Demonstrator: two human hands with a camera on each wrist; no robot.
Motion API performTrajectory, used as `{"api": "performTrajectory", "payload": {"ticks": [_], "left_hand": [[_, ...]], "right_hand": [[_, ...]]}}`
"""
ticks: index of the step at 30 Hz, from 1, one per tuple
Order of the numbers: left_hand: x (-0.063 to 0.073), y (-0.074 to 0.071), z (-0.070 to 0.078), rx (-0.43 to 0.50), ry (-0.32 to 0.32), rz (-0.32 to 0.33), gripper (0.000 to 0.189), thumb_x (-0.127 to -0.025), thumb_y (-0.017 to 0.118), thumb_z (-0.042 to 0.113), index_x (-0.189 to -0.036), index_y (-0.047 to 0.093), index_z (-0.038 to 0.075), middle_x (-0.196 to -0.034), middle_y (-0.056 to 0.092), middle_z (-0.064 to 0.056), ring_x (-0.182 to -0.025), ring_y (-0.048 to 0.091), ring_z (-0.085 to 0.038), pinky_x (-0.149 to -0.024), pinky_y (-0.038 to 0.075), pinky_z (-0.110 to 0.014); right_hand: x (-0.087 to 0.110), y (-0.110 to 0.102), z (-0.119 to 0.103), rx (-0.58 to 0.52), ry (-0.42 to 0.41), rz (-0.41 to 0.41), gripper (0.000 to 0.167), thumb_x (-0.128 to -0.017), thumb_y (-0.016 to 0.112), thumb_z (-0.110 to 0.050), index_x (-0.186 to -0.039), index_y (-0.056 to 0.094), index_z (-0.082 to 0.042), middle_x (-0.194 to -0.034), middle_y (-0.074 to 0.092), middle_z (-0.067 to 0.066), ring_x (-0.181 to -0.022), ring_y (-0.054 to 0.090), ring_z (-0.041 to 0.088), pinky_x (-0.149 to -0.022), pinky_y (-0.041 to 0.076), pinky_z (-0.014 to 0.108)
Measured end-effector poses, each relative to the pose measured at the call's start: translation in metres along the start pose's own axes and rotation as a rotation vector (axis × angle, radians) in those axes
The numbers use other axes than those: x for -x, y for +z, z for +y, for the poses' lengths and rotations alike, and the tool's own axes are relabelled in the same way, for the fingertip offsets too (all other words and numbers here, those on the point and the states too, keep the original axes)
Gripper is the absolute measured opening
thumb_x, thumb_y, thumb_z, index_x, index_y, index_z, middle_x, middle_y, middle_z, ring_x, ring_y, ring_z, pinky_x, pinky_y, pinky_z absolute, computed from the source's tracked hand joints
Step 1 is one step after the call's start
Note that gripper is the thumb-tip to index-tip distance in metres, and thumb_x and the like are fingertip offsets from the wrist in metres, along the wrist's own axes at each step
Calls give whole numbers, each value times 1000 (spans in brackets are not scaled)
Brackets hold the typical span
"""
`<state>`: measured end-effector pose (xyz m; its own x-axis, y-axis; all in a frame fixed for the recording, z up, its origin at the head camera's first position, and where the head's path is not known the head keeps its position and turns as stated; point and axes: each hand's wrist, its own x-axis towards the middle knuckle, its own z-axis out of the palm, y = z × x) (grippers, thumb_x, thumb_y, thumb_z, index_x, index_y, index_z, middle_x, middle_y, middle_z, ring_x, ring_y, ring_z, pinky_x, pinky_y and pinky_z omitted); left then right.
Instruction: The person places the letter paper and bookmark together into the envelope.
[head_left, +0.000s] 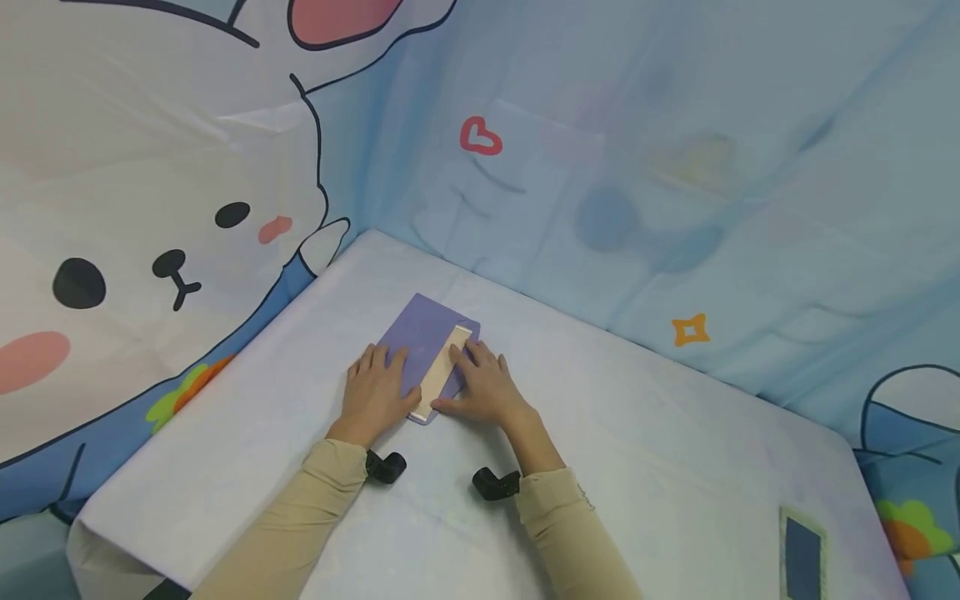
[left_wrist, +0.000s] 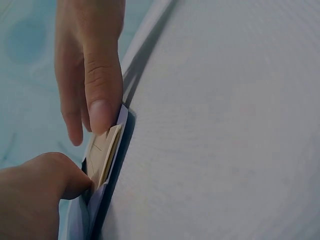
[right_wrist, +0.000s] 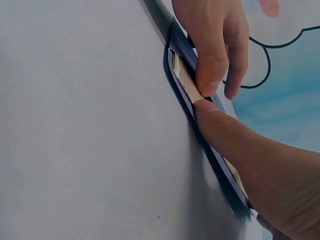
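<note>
A flat purple piece [head_left: 423,329] with rounded corners, like a sheet or cover, lies on the white table. Along its right part runs a beige strip [head_left: 442,371], which looks folded in layers at its near end [left_wrist: 107,155]. My left hand [head_left: 377,392] rests on the left side of the purple piece, fingers extended, thumb touching the strip's near end. From the right, my right hand [head_left: 486,387] presses the strip with its fingertips, its thumb [right_wrist: 220,120] against the strip's edge. What the far fingers do under the hands is partly hidden.
A dark blue rectangle with a pale patterned border [head_left: 802,554] lies at the table's right front. Printed cloth [head_left: 600,183] hangs behind and left of the white table [head_left: 660,467]. Black wrist cameras [head_left: 495,483] sit on both wrists.
</note>
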<state>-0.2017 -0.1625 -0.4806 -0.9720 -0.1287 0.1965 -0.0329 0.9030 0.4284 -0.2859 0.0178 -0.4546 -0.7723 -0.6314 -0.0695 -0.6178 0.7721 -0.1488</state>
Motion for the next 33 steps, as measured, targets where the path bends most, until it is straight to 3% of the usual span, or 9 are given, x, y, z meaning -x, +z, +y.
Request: {"api": "performTrajectory", "payload": {"ticks": [5, 10, 33], "left_hand": [[0, 1, 0, 2, -4, -11, 62, -87, 59, 38, -140, 45, 7, -143, 41, -25, -137, 31, -45, -107, 29, -58], [1, 1, 1, 0, -1, -4, 63, -87, 60, 38, -139, 46, 7, -143, 41, -25, -137, 31, -45, -107, 29, -59], [0, 0, 3, -15, -6, 6, 64, -86, 64, 38, -138, 47, 7, -142, 43, -24, -137, 32, -44, -107, 30, -58]], "right_hand": [[-3, 1, -2, -27, -2, -4, 113, -72, 69, -64, -153, 13, -8, -156, 25, 15, -145, 20, 32, -113, 17, 61], [-7, 2, -5, -57, 5, -3, 119, -71, 70, -64, -154, 3, -10, -156, 23, 17, -146, 20, 31, -113, 14, 61], [-16, 2, -11, -68, 0, -19, 125, -70, 70, -65, -153, -10, -18, -158, 22, 11, -146, 18, 32, -112, 14, 63]]}}
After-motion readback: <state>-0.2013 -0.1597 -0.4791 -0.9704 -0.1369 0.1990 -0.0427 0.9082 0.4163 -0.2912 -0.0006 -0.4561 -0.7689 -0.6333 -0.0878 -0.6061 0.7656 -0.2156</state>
